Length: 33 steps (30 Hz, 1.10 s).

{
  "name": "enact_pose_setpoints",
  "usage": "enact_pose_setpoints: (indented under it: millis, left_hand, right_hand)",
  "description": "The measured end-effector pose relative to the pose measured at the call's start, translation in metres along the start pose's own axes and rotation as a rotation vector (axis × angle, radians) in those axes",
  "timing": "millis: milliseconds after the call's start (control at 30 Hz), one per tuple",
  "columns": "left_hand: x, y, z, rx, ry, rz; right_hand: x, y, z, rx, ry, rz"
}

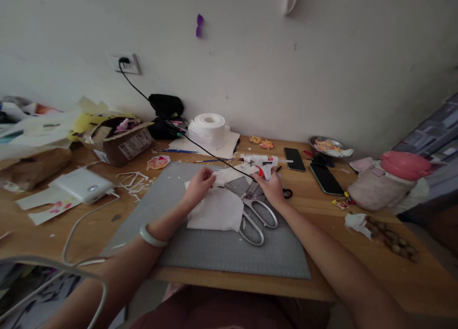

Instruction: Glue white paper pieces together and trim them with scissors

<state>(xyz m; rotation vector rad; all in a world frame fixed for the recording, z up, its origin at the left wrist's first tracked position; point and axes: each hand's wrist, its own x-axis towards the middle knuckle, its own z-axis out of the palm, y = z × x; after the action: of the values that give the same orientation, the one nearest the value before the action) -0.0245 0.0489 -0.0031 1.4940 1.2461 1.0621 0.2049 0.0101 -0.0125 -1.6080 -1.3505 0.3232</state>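
Right hand (272,185) is closed around the grip of a white glue gun (260,163), held low over the far edge of the grey cutting mat (222,245) on the table (358,252). A small white paper piece (218,177) is pinched in the left hand (200,185), above a larger white sheet (218,212), with scissors (255,217) lying just beside it.

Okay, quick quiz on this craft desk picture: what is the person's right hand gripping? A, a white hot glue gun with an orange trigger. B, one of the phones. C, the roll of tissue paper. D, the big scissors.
A: the right hand is wrapped around the handle of the glue gun, while the scissors lie untouched on the grey cutting mat and the left hand pinches a small piece of white paper.
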Motion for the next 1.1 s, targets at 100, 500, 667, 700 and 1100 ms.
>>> enact_pose_setpoints:
  millis: [100, 500, 667, 700, 1100]
  left_hand:
    - [-0.002, 0.002, 0.000, 0.008, -0.021, 0.023]
    - [-0.002, -0.001, 0.000, 0.020, -0.053, 0.066]
    - [-0.006, 0.004, 0.000, 0.033, -0.050, 0.076]
    - [-0.006, 0.005, 0.000, 0.032, -0.049, 0.081]
    - [-0.008, 0.009, 0.001, 0.012, -0.045, 0.072]
  right_hand:
    - [-0.003, -0.001, 0.001, -0.090, -0.050, -0.038]
    - [-0.009, -0.004, 0.002, -0.364, -0.194, -0.143]
    - [-0.008, -0.006, 0.002, -0.383, -0.229, -0.130]
    - [-0.008, -0.006, 0.001, -0.384, -0.233, -0.129]
    - [-0.005, 0.002, 0.003, -0.308, -0.197, -0.230]
